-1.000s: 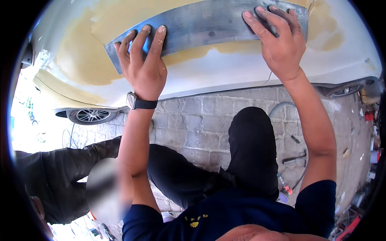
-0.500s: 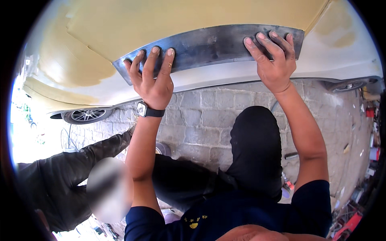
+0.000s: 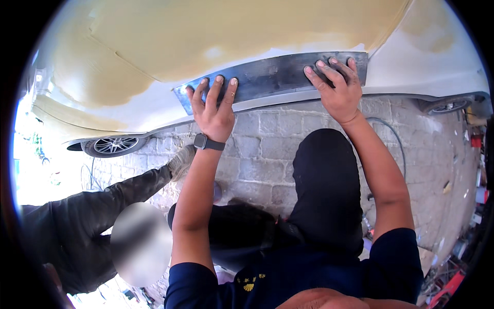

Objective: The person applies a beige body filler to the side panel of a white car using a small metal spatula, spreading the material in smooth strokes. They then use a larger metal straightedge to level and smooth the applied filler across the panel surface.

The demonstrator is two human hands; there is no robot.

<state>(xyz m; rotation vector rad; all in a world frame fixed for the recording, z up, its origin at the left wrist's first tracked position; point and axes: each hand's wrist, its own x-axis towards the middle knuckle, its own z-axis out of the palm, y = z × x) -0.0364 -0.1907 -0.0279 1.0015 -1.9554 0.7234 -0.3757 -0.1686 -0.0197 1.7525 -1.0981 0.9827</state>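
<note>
A long, dark metal filler spreader [image 3: 270, 76], slightly bowed, lies across the lower side of a car body panel [image 3: 216, 31] coated in tan filler. Its left end is in my left hand [image 3: 215, 114], fingers spread over the face. My right hand [image 3: 340, 93] grips the other end the same way, its fingertips smudged dark. Both thumbs are hidden behind the blade or hands. White paint [image 3: 417, 74] shows below and beside the tan coat, which has a raised ridge at the left.
Car wheels [image 3: 113, 146] [image 3: 446, 106] stand at both sides. Below lies stone paving [image 3: 267, 139] with a hose [image 3: 399, 141]. At the left is another person's dark-clothed leg [image 3: 136, 186] and shoe [image 3: 181, 160]. Clutter [image 3: 447, 288] lines the right edge. My bent knee [image 3: 327, 175] is below the car.
Both hands have brought the spreader down the panel toward the car's lower edge. More tan filler shows above it. The hose at the right is now more exposed.
</note>
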